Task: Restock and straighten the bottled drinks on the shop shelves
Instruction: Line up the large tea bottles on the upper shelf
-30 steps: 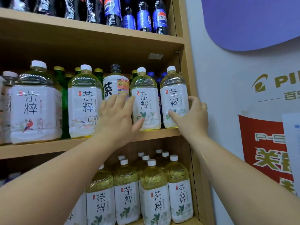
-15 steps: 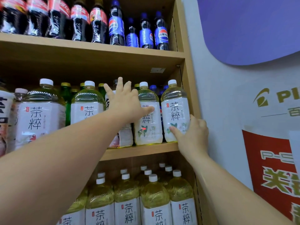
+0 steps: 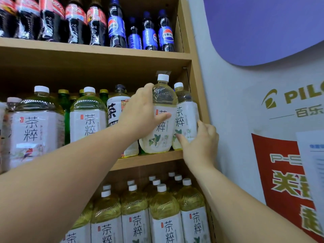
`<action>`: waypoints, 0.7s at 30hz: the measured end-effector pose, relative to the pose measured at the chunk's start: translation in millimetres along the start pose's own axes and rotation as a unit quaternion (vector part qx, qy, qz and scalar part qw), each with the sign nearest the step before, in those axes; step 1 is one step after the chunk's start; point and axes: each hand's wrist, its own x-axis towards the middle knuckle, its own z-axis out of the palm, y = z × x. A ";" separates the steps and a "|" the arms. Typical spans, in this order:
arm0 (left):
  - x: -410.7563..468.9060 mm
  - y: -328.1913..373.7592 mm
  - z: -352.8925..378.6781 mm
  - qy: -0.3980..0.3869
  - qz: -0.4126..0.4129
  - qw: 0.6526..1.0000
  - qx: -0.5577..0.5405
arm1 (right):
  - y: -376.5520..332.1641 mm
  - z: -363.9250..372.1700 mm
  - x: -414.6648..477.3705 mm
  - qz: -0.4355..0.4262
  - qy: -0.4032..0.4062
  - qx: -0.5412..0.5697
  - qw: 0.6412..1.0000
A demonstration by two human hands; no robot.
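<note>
On the middle shelf (image 3: 149, 159) of the wooden unit, near its right end, the left hand (image 3: 140, 114) was wrapped around a white-capped tea bottle (image 3: 162, 120), thumb across the label and fingers behind, the bottle leaning slightly left. Touching it on the right stood the end bottle (image 3: 185, 118), whose lower label the right hand (image 3: 199, 144) cupped, fingers spread against its side.

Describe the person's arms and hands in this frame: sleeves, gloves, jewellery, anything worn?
Both forearms are bare for their whole visible length; no sleeve edge enters the view. The left hand and right hand are ungloved. No watch, bracelet or ring shows on either wrist or on the visible fingers. Nails look short and unpainted, though the picture is soft. No marks or tattoos are visible.
</note>
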 end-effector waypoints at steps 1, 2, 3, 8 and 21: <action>-3.0 2.6 0.4 -0.005 -0.004 1.000 -0.016 | -1.8 -1.0 -3.1 -0.009 0.005 0.002 1.000; -4.9 4.1 1.5 -0.007 -0.011 1.000 -0.024 | -3.6 -2.1 -5.9 -0.020 0.009 0.008 1.000; -6.1 3.9 3.2 -0.004 -0.021 0.999 -0.030 | -5.2 -3.3 -8.0 -0.027 0.009 0.014 0.999; -12.5 -4.3 9.7 0.003 -0.071 0.995 -0.069 | -11.8 -8.4 7.2 0.010 -0.016 0.050 0.999; -30.1 6.2 -1.5 -0.007 -0.054 0.989 -0.135 | -23.8 -31.1 47.2 0.070 -0.129 0.032 0.989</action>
